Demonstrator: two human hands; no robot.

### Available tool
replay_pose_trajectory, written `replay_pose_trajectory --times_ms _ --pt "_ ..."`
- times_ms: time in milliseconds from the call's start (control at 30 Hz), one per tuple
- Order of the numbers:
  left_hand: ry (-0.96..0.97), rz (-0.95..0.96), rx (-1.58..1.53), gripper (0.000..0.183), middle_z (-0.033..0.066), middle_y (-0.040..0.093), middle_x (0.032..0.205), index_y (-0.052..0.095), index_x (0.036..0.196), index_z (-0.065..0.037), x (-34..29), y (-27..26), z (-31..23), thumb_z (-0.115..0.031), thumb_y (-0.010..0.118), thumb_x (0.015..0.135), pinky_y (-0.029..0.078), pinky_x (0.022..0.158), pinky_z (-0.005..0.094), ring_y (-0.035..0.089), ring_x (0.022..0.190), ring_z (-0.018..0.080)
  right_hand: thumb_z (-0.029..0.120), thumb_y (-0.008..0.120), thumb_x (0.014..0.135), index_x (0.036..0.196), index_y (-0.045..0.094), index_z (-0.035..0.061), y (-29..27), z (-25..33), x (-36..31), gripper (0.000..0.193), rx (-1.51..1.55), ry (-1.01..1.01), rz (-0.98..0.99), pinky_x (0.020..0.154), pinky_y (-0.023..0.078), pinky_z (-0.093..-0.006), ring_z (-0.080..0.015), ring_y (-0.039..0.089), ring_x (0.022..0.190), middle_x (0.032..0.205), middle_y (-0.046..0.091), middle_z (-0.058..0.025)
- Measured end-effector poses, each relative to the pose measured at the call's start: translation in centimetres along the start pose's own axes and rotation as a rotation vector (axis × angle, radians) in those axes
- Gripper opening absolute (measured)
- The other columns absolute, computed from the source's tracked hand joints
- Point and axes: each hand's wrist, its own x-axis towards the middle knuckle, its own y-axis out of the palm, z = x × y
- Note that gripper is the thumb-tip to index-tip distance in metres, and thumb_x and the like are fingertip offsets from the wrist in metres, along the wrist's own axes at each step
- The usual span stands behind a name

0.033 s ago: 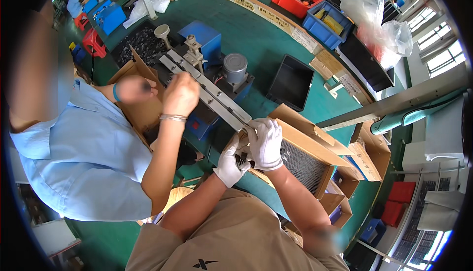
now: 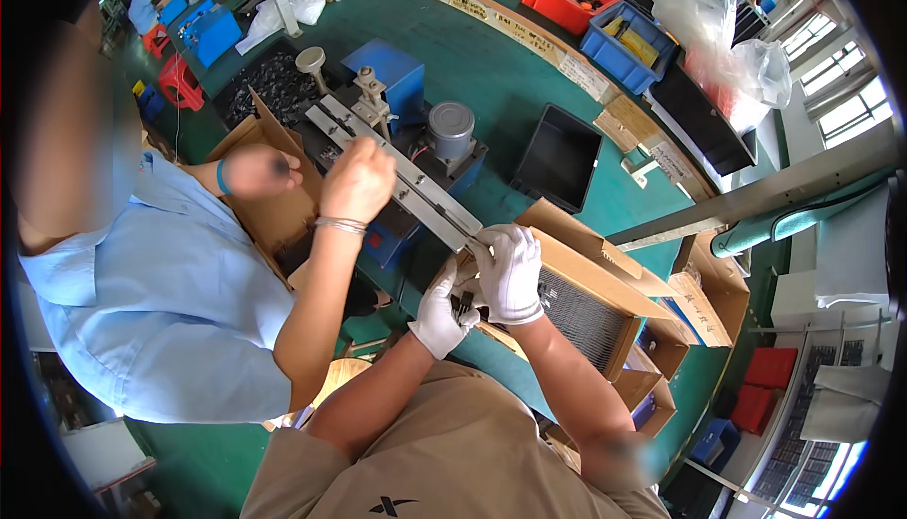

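Both my hands wear white gloves. My left hand [image 2: 440, 317] is closed around several small black parts [image 2: 464, 306], just below the near end of a slotted metal rail [image 2: 413, 188]. Next to it, my right hand [image 2: 511, 276] has its fingers pinched together at that rail end; whatever sits between the fingertips is hidden. Beneath and to the right of my right hand lies an open cardboard box [image 2: 597, 271] with dark thin parts [image 2: 584, 328] packed in rows. A co-worker's bare hand [image 2: 360, 182] is closed above the rail's middle, at my left.
The rail rests on a machine with a round grey motor [image 2: 451, 130] and a blue housing [image 2: 387, 75]. A black tray [image 2: 557, 158] is on the green table behind my right hand. The co-worker's open carton [image 2: 283, 203] stands at left; more cardboard boxes [image 2: 661, 349] are at right.
The co-worker's hand over the rail has shifted slightly to the right, its forearm with it. My own hands stay in place.
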Motion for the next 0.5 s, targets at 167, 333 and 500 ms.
replay_pose_trajectory --times_ms 167,333,500 --pt "0.044 0.029 0.101 0.048 0.0034 0.068 0.102 0.056 0.135 -0.014 -1.0 0.9 -0.3 -0.049 0.041 0.106 0.035 0.045 0.0207 0.055 0.069 0.0087 0.025 0.082 0.072 0.090 0.075 0.0104 -2.4 0.4 -1.6 0.024 0.075 0.089 0.236 0.083 0.050 -0.0402 -0.0330 0.064 0.091 0.100 0.069 -0.0128" --pt "-0.050 0.082 0.089 0.048 0.0023 0.067 0.099 0.058 0.132 -0.012 -1.1 1.6 -0.1 -0.049 0.040 0.107 0.043 0.052 0.0221 0.060 0.075 0.0095 0.027 0.079 0.074 0.093 0.080 0.0169 -3.8 1.1 -3.7 0.022 -0.052 0.124 0.472 0.096 0.047 -0.0454 -0.0357 0.057 0.112 0.123 0.064 -0.0125" --pt "-0.085 0.058 0.044 0.047 0.0008 0.068 0.099 0.057 0.134 -0.012 -0.9 1.6 -0.2 -0.048 0.040 0.107 0.048 0.057 0.0238 0.064 0.079 0.0102 0.025 0.077 0.075 0.094 0.080 0.0166 -3.5 -0.4 -3.6 0.021 0.049 0.220 0.569 0.100 0.046 -0.0463 -0.0360 0.057 0.115 0.126 0.063 -0.0128"
